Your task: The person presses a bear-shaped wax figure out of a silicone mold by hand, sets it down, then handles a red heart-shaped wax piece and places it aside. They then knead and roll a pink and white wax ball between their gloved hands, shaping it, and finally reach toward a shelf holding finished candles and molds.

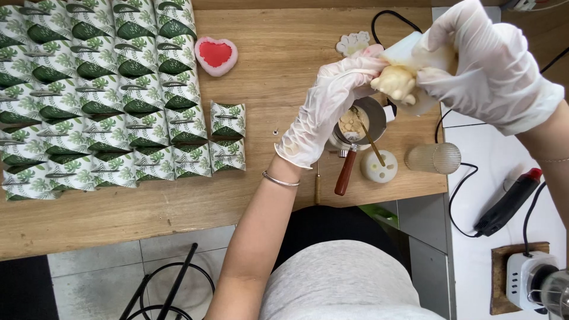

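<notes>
Both of my hands wear thin white gloves. My right hand grips a white flexible mould raised above the wooden table. A cream-coloured cast piece bulges out of the mould's mouth. My left hand pinches the mould's rim and touches the cream piece. Directly below them stands a small metal melting pot with a wooden handle, holding pale wax chips and a thin stirrer.
Rows of green leaf-print paper boxes cover the table's left. A red heart in a pink mould and a flower-shaped piece lie at the back. A round white mould, a ribbed glass, a black glue gun and a power strip lie right.
</notes>
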